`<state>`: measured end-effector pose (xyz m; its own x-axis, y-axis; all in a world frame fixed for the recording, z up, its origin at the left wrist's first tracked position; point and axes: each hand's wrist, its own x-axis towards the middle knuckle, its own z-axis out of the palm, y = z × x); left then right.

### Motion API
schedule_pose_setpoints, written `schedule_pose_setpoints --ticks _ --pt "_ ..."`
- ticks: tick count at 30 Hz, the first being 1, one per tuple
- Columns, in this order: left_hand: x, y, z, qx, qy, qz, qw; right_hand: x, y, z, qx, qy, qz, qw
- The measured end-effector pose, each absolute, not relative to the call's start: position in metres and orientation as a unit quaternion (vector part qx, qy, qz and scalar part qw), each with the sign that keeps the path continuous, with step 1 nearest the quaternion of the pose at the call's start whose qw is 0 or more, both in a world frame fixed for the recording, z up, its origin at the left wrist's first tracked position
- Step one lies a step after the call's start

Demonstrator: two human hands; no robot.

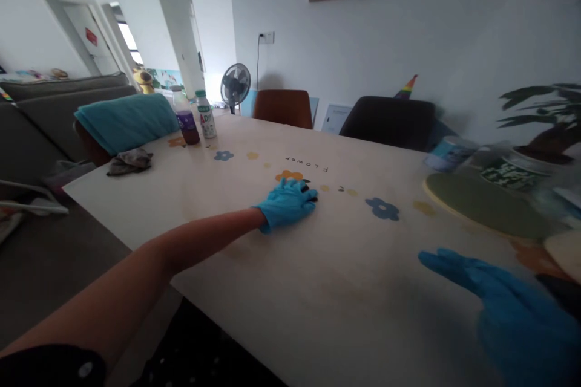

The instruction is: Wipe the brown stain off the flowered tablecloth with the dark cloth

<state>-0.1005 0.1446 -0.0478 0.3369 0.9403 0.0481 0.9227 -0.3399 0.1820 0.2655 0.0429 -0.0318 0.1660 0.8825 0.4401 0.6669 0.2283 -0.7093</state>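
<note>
My left hand (288, 202), in a blue glove, lies palm down on the white tabletop (218, 205), beside a printed orange flower. Small dark patches show between and beyond its bent fingers; a black thing seems to be under them, but its kind is hidden. At the lower right is my right hand (512, 308), also blue-gloved and blurred. Its fingers are stretched out over the table, and nothing shows in them. Faint brownish smears mark the tabletop near the front.
At the far left stand a purple-labelled bottle (187, 121) and a white bottle (206, 118), with a crumpled dark cloth (130, 161) nearby. A green round mat (485, 202), a potted plant (521, 163) and a blue-white pack (449, 154) are at the right. Chairs (284, 107) line the far side.
</note>
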Motion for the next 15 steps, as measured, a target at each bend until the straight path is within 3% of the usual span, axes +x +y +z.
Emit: schedule_pose_setpoints --ticks 7,15 --pt "-0.019 0.112 -0.051 0.873 0.474 0.084 0.083 0.262 0.039 -0.02 -0.62 -0.642 0.119 0.435" --pt "-0.021 0.13 -0.053 0.887 0.443 0.087 0.095 0.269 0.041 -0.03 -0.631 -0.618 0.134 0.45"
